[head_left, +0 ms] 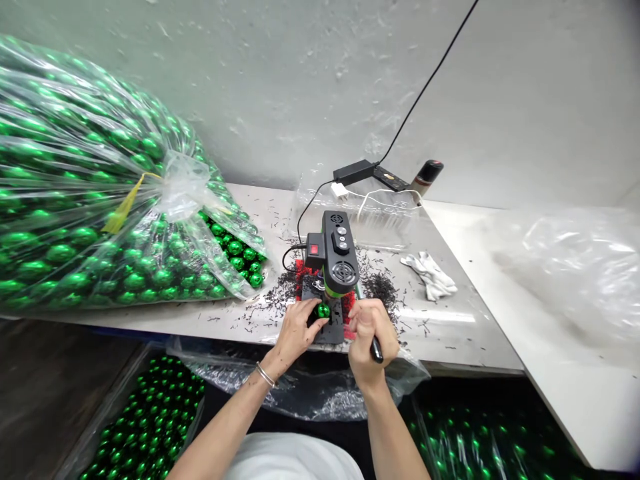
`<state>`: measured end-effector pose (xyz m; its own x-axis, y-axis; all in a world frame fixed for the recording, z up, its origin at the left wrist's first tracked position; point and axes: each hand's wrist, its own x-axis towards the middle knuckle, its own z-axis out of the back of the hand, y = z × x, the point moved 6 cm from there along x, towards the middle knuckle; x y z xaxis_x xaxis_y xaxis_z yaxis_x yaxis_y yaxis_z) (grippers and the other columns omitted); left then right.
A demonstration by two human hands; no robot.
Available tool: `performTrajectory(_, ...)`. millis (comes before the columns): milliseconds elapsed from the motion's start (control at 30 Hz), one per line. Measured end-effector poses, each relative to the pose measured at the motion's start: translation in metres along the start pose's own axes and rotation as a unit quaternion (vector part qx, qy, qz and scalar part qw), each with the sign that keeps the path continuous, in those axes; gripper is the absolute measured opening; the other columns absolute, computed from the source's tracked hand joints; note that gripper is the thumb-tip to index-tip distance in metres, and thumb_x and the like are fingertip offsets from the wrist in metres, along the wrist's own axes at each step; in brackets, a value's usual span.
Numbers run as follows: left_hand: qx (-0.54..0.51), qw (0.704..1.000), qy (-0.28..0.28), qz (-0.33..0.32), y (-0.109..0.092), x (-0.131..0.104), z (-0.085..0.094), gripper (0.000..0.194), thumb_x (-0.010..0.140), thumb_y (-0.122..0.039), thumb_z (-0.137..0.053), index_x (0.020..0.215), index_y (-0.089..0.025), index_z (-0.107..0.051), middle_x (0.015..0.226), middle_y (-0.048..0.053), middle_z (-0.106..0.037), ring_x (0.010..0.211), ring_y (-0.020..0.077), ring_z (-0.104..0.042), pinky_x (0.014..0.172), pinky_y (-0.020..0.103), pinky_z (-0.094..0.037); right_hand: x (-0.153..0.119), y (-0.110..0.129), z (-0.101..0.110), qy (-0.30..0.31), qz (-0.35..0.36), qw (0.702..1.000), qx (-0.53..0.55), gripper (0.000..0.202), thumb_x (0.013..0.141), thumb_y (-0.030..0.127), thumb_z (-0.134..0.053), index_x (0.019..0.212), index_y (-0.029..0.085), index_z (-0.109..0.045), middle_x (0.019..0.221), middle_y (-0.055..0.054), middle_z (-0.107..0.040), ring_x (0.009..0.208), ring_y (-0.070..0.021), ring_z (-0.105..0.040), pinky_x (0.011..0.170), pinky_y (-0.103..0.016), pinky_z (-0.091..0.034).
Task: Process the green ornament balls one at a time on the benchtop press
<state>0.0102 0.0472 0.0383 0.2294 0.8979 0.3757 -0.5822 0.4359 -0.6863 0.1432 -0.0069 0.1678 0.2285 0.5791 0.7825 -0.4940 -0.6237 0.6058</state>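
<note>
A small black drill press (341, 250) with a red switch stands on the table. Under its head, my left hand (299, 328) pinches a shiny green ball (323, 311) between thumb and fingers over the black base plate (330, 333). To the right of the machine, my right hand (373, 333) is wrapped round a lever with a black handle (377, 349). Dark shavings (381, 289) lie on both sides of the base.
A big clear bag of green balls (100, 200) fills the table's left side. Behind the machine are a plastic tray (385, 230) and a power adapter (353, 172). White gloves (433, 275) lie at the right. More green balls (150, 413) sit below the table.
</note>
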Motion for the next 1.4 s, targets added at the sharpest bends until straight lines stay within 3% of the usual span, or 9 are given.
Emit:
performTrajectory(200,-0.014,1.000,-0.023,0.000,0.006,-0.001,-0.005,0.029,0.093,-0.037,-0.064,0.117,-0.021,-0.068,0.114,0.011,-0.074,0.106,0.0276,-0.067,0.097,0.046,-0.049,-0.016,-0.011,-0.001,0.000,0.017,1.000,0.000,0.029,0.096,0.013,-0.042,0.069,0.022,-0.048,0.068,0.001,-0.052,0.063,-0.0127,-0.054,0.057,-0.028,-0.042)
performTrajectory(400,-0.014,1.000,-0.024,0.004,0.007,-0.002,-0.006,0.029,0.093,-0.036,-0.064,0.117,-0.021,-0.068,0.112,0.011,-0.074,0.104,0.0272,-0.067,0.096,0.045,-0.048,-0.047,-0.036,-0.006,-0.001,0.097,0.995,-0.013,0.030,0.100,0.023,-0.037,0.073,0.021,-0.049,0.074,0.000,-0.056,0.065,-0.0127,-0.055,0.076,-0.037,-0.052)
performTrajectory(600,-0.012,1.000,-0.017,0.003,0.006,-0.002,-0.007,0.029,0.094,-0.037,-0.062,0.118,-0.020,-0.067,0.111,0.011,-0.074,0.103,0.0268,-0.066,0.095,0.044,-0.048,-0.062,-0.052,-0.010,-0.039,0.085,0.996,-0.007,0.032,0.101,0.027,-0.036,0.072,0.022,-0.048,0.073,0.001,-0.055,0.064,-0.0126,-0.055,0.086,-0.043,-0.053)
performTrajectory(767,-0.003,0.999,-0.027,-0.019,0.005,-0.002,-0.006,0.030,0.095,-0.037,-0.061,0.119,-0.019,-0.066,0.112,0.012,-0.073,0.103,0.0270,-0.066,0.093,0.044,-0.049,-0.059,-0.050,-0.012,-0.037,0.099,0.994,-0.010,0.032,0.102,0.025,-0.033,0.072,0.022,-0.045,0.074,0.002,-0.053,0.064,-0.0117,-0.056,0.091,-0.044,-0.051)
performTrajectory(967,-0.006,0.999,-0.036,-0.022,0.005,0.000,-0.007,0.027,0.093,-0.033,-0.064,0.116,-0.019,-0.067,0.110,0.011,-0.074,0.100,0.0267,-0.067,0.092,0.045,-0.050,-0.048,-0.039,-0.011,0.008,0.119,0.993,-0.019,0.032,0.101,0.024,-0.035,0.071,0.022,-0.045,0.073,0.002,-0.052,0.066,-0.0124,-0.058,0.074,-0.035,-0.051)
performTrajectory(1133,-0.024,0.998,-0.057,-0.005,0.007,0.001,-0.003,0.028,0.090,-0.032,-0.069,0.114,-0.020,-0.069,0.110,0.010,-0.074,0.102,0.0272,-0.068,0.094,0.047,-0.052,-0.014,-0.012,-0.003,-0.009,0.059,0.998,-0.007,0.030,0.098,0.014,-0.037,0.071,0.022,-0.046,0.070,0.001,-0.051,0.065,-0.0128,-0.053,0.061,-0.029,-0.043)
performTrajectory(1267,-0.031,0.995,-0.090,-0.020,-0.001,-0.027,0.013,0.031,0.093,-0.036,-0.065,0.119,-0.020,-0.066,0.110,0.011,-0.074,0.103,0.0270,-0.068,0.091,0.045,-0.056,0.014,0.003,-0.001,0.007,-0.038,0.999,0.014,0.033,0.098,0.016,-0.043,0.066,0.021,-0.045,0.066,0.002,-0.049,0.065,-0.0119,-0.052,0.060,-0.028,-0.039)
performTrajectory(1400,-0.028,0.993,-0.047,-0.104,-0.020,-0.079,0.016,0.041,0.096,-0.040,-0.059,0.132,-0.021,-0.057,0.116,0.011,-0.072,0.105,0.0240,-0.070,0.091,0.038,-0.058,0.014,0.005,-0.001,0.000,-0.031,0.999,0.026,0.034,0.098,0.015,-0.043,0.065,0.021,-0.044,0.066,0.002,-0.049,0.066,-0.0115,-0.052,0.062,-0.027,-0.039)
